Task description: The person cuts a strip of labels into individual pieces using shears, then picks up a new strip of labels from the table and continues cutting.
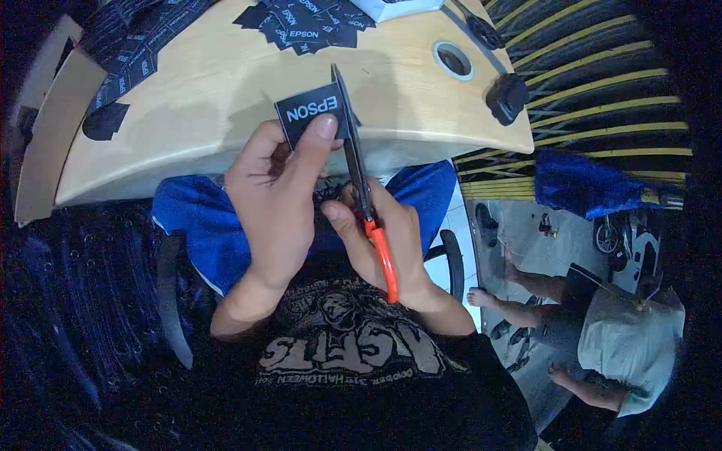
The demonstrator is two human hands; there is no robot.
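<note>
Between the thumb and fingers of my left hand point(278, 195) is a black label point(304, 113) with white EPSON lettering, which looks upside down from here. My right hand point(383, 233) is closed round the red handle of a pair of scissors point(359, 169). The blades point away from me, along the label's right edge, and their tips reach past its top. Both hands are in front of the table's near edge, above my lap. The fingers behind the label are partly hidden.
Many black EPSON labels point(304, 34) lie on the wooden table point(203, 90), with more labels point(139, 64) at the left beside a cardboard piece point(56, 135). A black object point(508, 98) sits near the round hole point(453, 60). Another person point(628, 338) is at lower right.
</note>
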